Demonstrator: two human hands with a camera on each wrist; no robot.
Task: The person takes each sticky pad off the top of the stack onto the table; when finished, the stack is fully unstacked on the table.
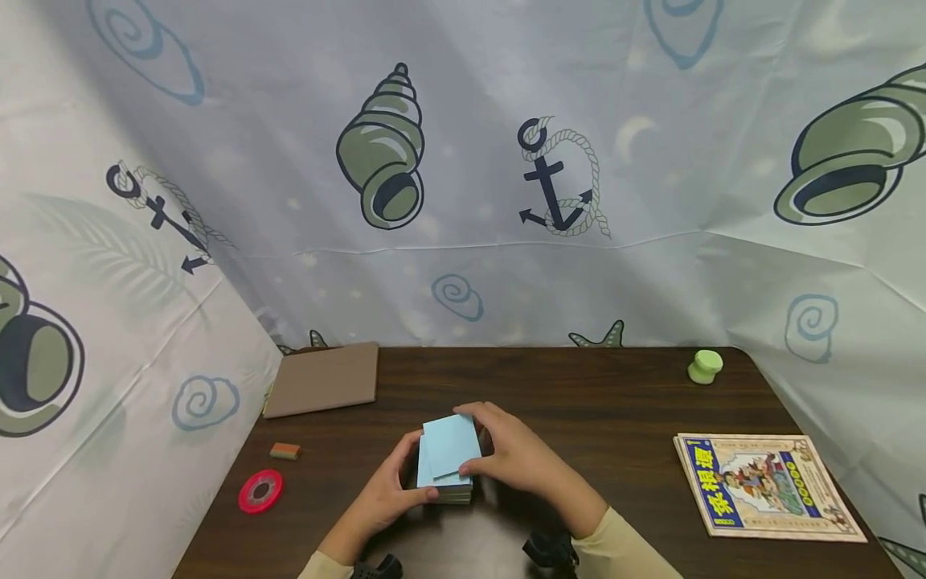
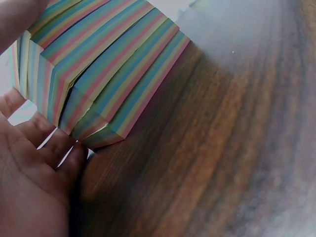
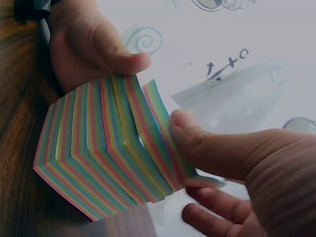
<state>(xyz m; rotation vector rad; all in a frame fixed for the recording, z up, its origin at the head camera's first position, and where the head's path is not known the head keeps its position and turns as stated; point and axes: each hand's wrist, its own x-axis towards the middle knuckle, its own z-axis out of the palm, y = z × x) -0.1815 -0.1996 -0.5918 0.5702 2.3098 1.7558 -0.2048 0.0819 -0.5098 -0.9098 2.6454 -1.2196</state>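
1. We see a rainbow-edged notepad block (image 1: 444,462) on the dark tabletop (image 1: 615,402), front center.
2. Our left hand (image 1: 391,490) steadies its side, fingers curled around it.
3. Our right hand (image 1: 510,458) pinches the top blue sheets (image 1: 450,442), lifted partly, not yet separated.

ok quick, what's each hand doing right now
Left hand: grips the side of the note pad.
Right hand: pinches the pad's top sheets, thumb on their edge.

Note pad (image 1: 447,458): light blue top, edges striped pink/yellow/green/blue. Counter (image 1: 593,402): dark brown woodgrain. Tape roll (image 1: 260,491) near left: red. Eraser (image 1: 285,451): orange-green. Board (image 1: 323,379) far left: tan. Cap (image 1: 705,366) far right: lime green. Book (image 1: 767,486) right: yellow border, blue spine.
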